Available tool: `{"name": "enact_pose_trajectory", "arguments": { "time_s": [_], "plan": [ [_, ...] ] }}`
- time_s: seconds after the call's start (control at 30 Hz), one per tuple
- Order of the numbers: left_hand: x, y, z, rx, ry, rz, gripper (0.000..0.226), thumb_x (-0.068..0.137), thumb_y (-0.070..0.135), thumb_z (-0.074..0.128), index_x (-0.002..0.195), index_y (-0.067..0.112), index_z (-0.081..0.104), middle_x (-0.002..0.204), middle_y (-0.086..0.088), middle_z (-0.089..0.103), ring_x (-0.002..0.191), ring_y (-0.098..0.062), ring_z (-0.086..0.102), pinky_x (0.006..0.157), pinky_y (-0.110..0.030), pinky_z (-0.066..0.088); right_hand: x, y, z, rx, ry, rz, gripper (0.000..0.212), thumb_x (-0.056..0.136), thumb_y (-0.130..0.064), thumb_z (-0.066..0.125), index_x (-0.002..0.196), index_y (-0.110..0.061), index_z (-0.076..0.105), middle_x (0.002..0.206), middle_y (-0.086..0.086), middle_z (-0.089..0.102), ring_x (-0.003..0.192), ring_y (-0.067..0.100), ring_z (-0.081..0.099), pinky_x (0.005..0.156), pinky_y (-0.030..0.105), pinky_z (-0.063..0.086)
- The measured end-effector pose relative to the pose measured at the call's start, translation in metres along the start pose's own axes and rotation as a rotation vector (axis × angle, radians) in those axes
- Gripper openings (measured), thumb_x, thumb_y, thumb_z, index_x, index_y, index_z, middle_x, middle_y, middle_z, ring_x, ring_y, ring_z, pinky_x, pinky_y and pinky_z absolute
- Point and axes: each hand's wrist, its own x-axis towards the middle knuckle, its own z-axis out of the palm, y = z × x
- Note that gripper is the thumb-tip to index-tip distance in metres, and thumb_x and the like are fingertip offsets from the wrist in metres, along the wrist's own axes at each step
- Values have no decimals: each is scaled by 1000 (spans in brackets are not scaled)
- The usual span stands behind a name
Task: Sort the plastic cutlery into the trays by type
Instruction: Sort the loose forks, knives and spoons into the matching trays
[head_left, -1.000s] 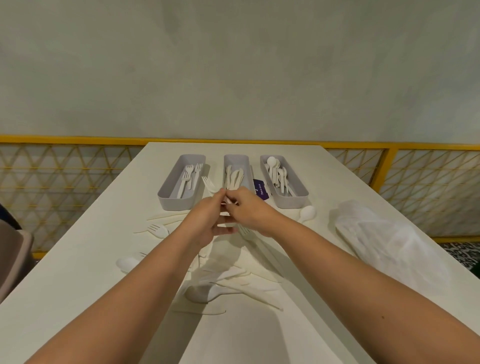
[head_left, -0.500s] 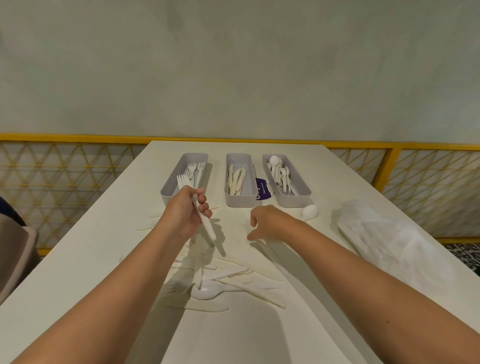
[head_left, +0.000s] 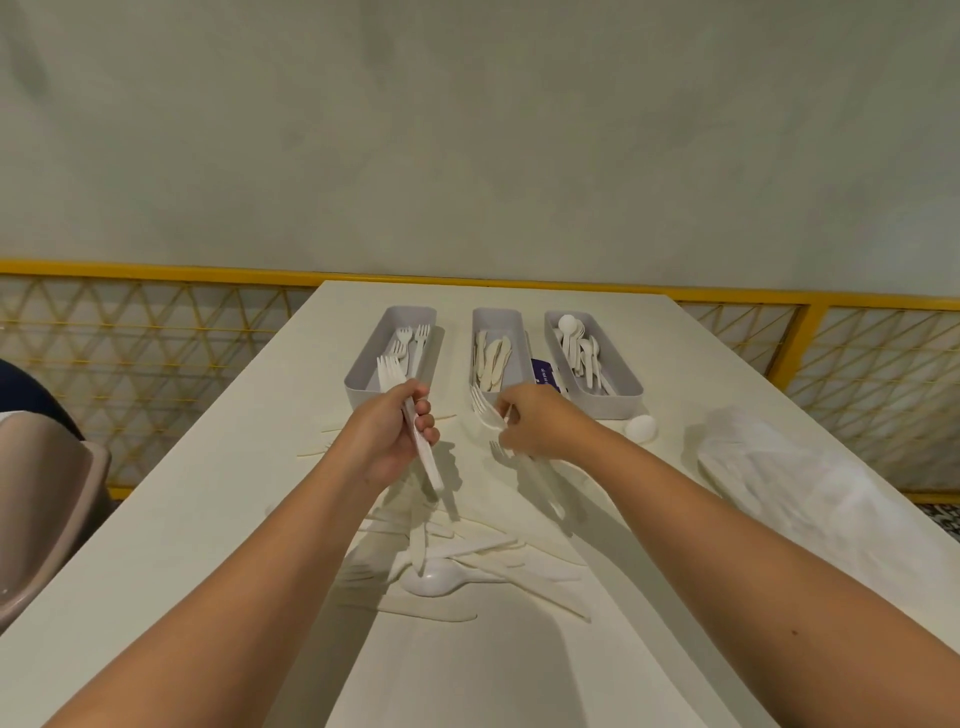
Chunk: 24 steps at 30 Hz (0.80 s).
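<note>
Grips white plastic forks (head_left: 390, 371) in the curled left hand (head_left: 387, 439), tines aimed along the grey oblong plastic fork tray (head_left: 410, 310) just beyond; pinches another white plastic fork (head_left: 483, 408) in the right hand (head_left: 537, 423), farther from that tray.

Soft even overhead light, faint shadows under arms; wide-angle bending at edges, slight softness.

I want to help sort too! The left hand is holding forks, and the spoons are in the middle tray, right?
Not quite. The head view shows the spoons in the right tray; the middle tray holds knives. The left hand does hold forks.
</note>
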Motion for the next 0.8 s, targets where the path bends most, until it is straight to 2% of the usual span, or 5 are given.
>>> {"name": "enact_pose_trajectory", "arguments": {
  "time_s": [0.3, 0.43, 0.6, 0.7, 0.8],
  "plan": [
    [-10, 2, 5, 48, -28, -7, 36, 100, 34, 36, 87, 5, 54, 67, -4, 46, 53, -13, 45, 50, -24, 46, 13, -51, 8, 132, 228, -155, 19, 87, -7, 58, 101, -5, 69, 72, 5, 57, 55, 11, 48, 49, 20, 37],
    [-14, 5, 9, 52, -15, 25, 45, 98, 41, 38, 87, 5, 62, 74, -8, 59, 71, -18, 56, 69, -30, 46, 19, -65, 21, 67, 214, -147, 20, 89, -4, 52, 93, -1, 71, 81, 16, 62, 73, 27, 60, 65, 30, 50],
    [-10, 11, 2, -12, 29, 4, 36, 102, 26, 35, 83, 6, 59, 53, -1, 67, 63, -11, 63, 62, -25, 48, 20, -72, 28, 51, 177, -244, 28, 94, -9, 44, 100, 1, 70, 76, 4, 41, 90, 29, 54, 62, 23, 34],
    [-2, 16, -9, -52, 71, 8, 32, 101, 19, 35, 85, 4, 59, 67, -7, 69, 62, -14, 66, 62, -28, 49, 23, -73, 31, 129, 161, -247, 29, 96, -15, 47, 116, -14, 68, 107, 10, 50, 114, 28, 49, 82, 22, 39],
    [2, 26, -13, -126, 110, 48, 30, 101, 16, 35, 81, 4, 54, 69, -8, 62, 53, -13, 64, 55, -26, 52, 24, -73, 32, 288, 145, -215, 35, 96, -25, 49, 131, -27, 54, 125, 11, 44, 114, 26, 50, 92, 29, 41]
  ]
}}
